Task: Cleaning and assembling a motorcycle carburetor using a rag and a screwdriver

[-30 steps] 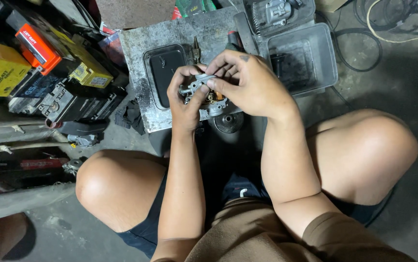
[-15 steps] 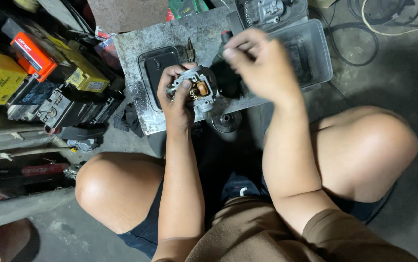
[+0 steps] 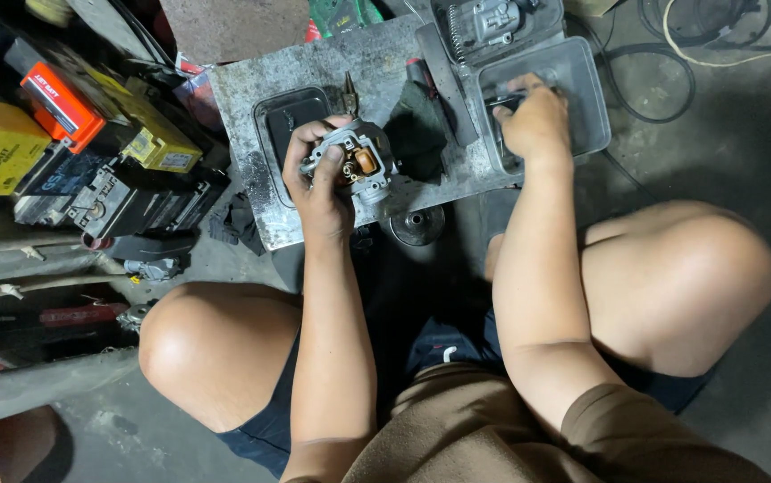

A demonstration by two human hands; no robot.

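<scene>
The left hand [image 3: 318,183] grips a carburetor [image 3: 360,161] above the metal slab [image 3: 251,107]; keep it level. The right hand [image 3: 535,121], fingers curled, reaches into the right clear tray [image 3: 593,98]; its grasp is unclear.

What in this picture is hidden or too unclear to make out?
- Head view: what the right hand touches inside the clear plastic tray; the hand covers it and its fingers are blurred.
- Head view: the near side of the grey metal part, covered by the left hand.
- Head view: the metal piece in the upper tray, cut off by the top edge.
- Head view: the dark shelf items at left, too shadowed.
</scene>
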